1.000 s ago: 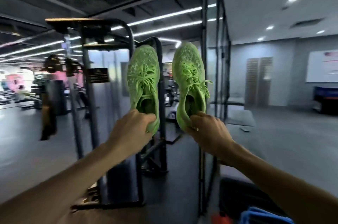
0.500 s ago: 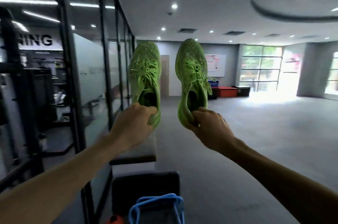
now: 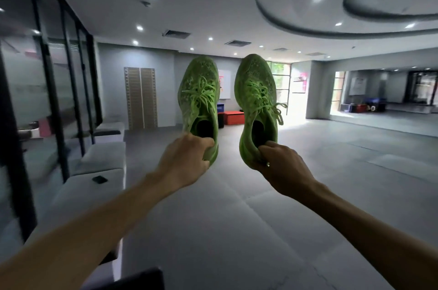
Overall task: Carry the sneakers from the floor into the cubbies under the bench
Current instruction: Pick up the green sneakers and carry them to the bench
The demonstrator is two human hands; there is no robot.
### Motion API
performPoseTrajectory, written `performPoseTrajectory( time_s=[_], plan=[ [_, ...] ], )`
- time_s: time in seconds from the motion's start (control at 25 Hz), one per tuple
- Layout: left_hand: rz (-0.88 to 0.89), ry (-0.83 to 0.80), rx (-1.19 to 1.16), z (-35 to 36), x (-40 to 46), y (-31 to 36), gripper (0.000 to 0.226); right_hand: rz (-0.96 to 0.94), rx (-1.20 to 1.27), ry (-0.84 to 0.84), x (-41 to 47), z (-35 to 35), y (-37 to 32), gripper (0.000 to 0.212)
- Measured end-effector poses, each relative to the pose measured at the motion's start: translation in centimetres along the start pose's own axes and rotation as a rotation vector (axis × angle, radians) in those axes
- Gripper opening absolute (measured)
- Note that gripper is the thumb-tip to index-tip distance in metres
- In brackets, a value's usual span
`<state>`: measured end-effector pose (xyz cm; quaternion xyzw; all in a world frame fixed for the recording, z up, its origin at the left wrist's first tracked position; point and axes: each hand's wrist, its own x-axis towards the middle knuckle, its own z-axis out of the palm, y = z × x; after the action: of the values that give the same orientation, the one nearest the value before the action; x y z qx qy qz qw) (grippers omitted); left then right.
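Both sneakers are off the floor — the left hand [image 3: 187,159] grips 1 green sneaker [image 3: 200,102] by its heel, the right hand [image 3: 280,166] pinches the other sneaker [image 3: 257,105] — no cubbies visible, so stowing remains.

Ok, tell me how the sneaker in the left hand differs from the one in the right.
The left sneaker keeps its laces bunched over the tongue; the right sneaker's laces trail off its outer side. The left hand covers its shoe's heel from behind, while the right hand pinches its shoe's heel collar. Both are bright green, held up toes away.
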<state>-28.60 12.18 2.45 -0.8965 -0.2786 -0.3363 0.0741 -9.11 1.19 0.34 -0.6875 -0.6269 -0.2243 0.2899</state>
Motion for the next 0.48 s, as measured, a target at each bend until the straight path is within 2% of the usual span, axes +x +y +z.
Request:
performPoseTrajectory(
  time_s=[0.2, 0.48],
  plan=[
    [0.055, -0.024, -0.038, 10.7, 12.2, -2.6, 0.033, 0.042, -0.041, -0.006, 8.2, 6.2, 11.2, 0.028],
    [0.02, -0.05, -0.042, 25.1, 29.7, -5.8, 0.033, 0.061, -0.04, -0.027, 21.5, 15.5, 27.9, 0.03]
  ],
)
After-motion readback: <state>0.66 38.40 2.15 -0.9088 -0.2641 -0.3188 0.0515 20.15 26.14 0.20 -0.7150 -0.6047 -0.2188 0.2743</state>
